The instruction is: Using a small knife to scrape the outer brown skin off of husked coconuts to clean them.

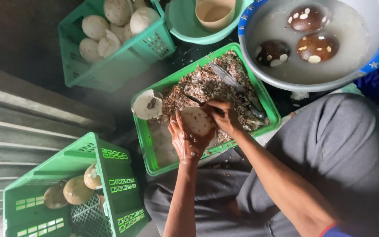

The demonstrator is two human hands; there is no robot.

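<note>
My left hand (pixel 184 141) cups a pale, round peeled coconut (pixel 197 121) over a green tray (pixel 144 139). My right hand (pixel 224 116) grips a dark-handled knife (pixel 195 100) whose blade rests against the top of the coconut. The tray holds a heap of brown shavings (pixel 207 85), a broken coconut piece (pixel 147 104) at its left rim and a long metal blade (pixel 224 77) lying on the heap.
A green crate (pixel 110 72) of white peeled coconuts stands at the upper left. Another green crate (pixel 110 175) with brownish coconuts sits lower left. A basin (pixel 376 52) of cloudy water holds three dark shells. A green bowl (pixel 185 30) is at top. Concrete steps lie left.
</note>
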